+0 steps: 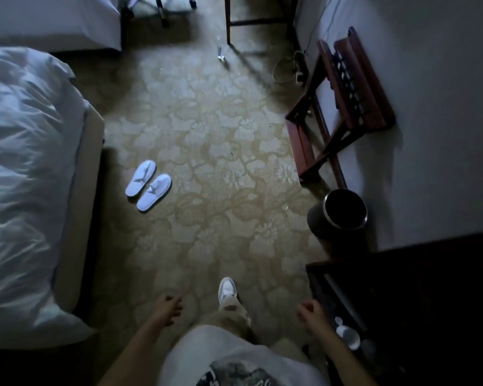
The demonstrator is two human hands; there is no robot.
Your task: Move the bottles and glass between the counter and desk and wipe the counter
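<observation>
I stand on a patterned carpet in a dim room. My left hand (168, 309) hangs in front of me with the fingers curled loosely and nothing in it. My right hand (310, 313) is curled the same way, empty, beside the dark counter (379, 288) at the lower right. On the counter's near end stand white cups (347, 334), partly in shadow. A desk (258, 22) with dark wooden legs stands at the far top. A clear bottle (221, 52) lies on the carpet by a desk leg.
A bed with white bedding (25, 176) fills the left side. White slippers (148, 185) lie on the carpet. A folded wooden luggage rack (343, 101) leans on the right wall, with a dark round bin (342, 208) below it. Cables (287, 68) lie near the desk.
</observation>
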